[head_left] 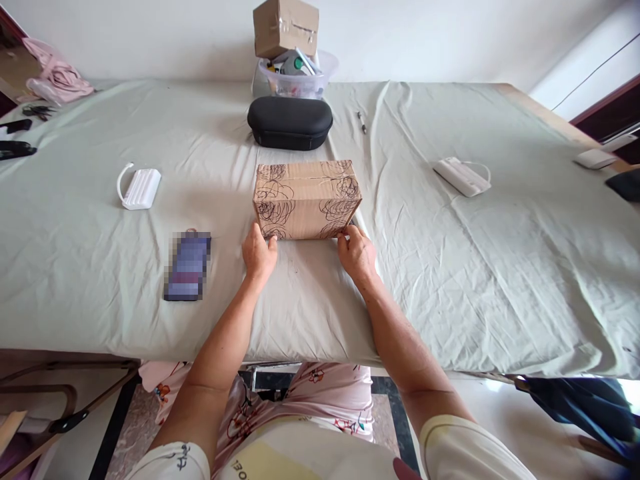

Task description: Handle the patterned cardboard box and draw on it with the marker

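A closed brown cardboard box (pixel 307 217) with black scribbled circles on its top and front rests on the cloth-covered table in front of me. My left hand (pixel 259 253) grips its near left bottom corner, the thumb at the front face. At the near right bottom corner, my right hand (pixel 357 251) pinches the box in the same way. Fingers of both hands are partly hidden behind the box's sides. Just beyond the box lies a black zippered hard case (pixel 290 123).
A phone with a blurred screen (pixel 188 268) and a white power bank (pixel 142 189) lie to the left. Another white power bank (pixel 463 177) is to the right. A pen (pixel 362 123), a plastic basket (pixel 300 85) and a smaller cardboard box (pixel 286 28) are at the back.
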`<state>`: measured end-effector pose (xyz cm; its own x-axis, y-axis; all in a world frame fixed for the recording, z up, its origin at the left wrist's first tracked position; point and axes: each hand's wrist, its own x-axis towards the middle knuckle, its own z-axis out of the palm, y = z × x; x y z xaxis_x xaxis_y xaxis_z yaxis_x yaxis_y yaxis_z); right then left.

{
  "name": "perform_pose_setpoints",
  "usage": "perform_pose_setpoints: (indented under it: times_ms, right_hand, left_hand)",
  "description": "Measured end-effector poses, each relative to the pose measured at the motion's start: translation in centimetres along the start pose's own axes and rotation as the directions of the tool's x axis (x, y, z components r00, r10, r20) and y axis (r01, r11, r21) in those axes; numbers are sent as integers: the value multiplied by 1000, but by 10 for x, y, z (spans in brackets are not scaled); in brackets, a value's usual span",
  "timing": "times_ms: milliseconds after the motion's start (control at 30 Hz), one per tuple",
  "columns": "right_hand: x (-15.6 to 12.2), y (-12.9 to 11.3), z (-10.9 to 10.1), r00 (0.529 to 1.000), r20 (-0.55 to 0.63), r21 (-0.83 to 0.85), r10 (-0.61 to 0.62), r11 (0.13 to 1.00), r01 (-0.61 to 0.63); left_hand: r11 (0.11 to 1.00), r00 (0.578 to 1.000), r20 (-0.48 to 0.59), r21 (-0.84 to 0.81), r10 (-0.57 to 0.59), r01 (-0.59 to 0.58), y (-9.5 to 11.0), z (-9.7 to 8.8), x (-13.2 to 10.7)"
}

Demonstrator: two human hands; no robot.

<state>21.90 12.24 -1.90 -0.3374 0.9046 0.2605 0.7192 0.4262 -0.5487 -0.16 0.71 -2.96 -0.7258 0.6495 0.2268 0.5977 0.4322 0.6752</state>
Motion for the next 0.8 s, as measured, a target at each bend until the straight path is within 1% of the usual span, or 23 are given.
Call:
perform_pose_setpoints:
  times_ms: [100, 233, 400, 500, 633, 700, 800]
  right_hand:
    - [1, 3, 4, 998, -67, 76, -12, 997, 17]
    - [1, 2, 5, 984, -179, 193, -17, 980, 52]
    - [0, -4, 1, 945, -318, 298, -69, 939, 170]
    - [-3, -8, -3, 908, -412, 323, -81, 918, 228]
    - [-8, -12, -9, 876, -472, 371, -99, 879, 299]
    - [-10, -14, -10, 867, -486, 373, -112, 870, 322]
    - [-10, -14, -10, 872, -480, 385, -101, 868, 313]
  left_hand:
    - [996, 996, -76, -70, 54, -59, -4, 5, 0]
    - [981, 971, -201, -119, 128, -154, -7, 8, -1]
    - [957, 936, -289, -150, 199, -249, -4, 4, -5]
    - [942, 901, -372, -155, 224, -298, 3, -2, -7]
    - [913, 839, -485, -173, 247, -369, 14, -11, -12]
    - [906, 835, -499, -202, 231, -371, 18, -14, -14]
    - [912, 857, -476, -233, 195, -337, 20, -15, -16]
